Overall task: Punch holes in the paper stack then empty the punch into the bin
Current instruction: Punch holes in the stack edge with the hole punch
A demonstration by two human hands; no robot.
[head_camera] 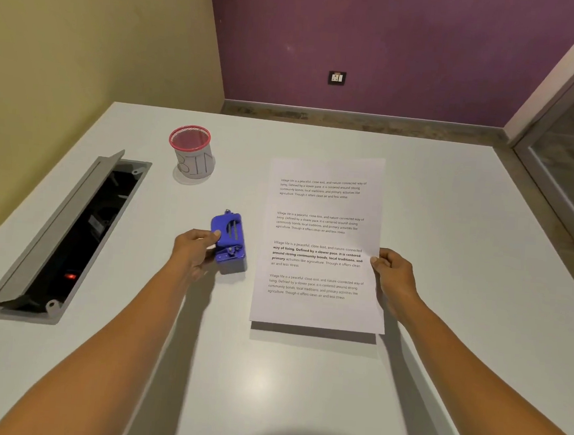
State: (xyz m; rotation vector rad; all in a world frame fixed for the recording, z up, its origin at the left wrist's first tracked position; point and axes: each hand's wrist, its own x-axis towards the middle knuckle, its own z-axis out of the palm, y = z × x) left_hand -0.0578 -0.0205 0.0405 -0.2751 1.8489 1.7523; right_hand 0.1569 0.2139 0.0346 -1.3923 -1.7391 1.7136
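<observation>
White table (283,371): left hand (193,251) grips punch (229,243); right hand (393,272) pinches paper stack (321,240); bin (193,151) behind.

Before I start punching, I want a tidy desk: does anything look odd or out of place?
Only the cable hatch at the table's left edge stands out: its lid is propped open. The paper stack, punch and bin look undamaged, with nothing spilled.

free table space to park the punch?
Bare table in front of the paper, between the arms. Also right of the paper, and between bin and paper. Crowded: left hand grips the punch close beside the paper; open hatch at left.
</observation>
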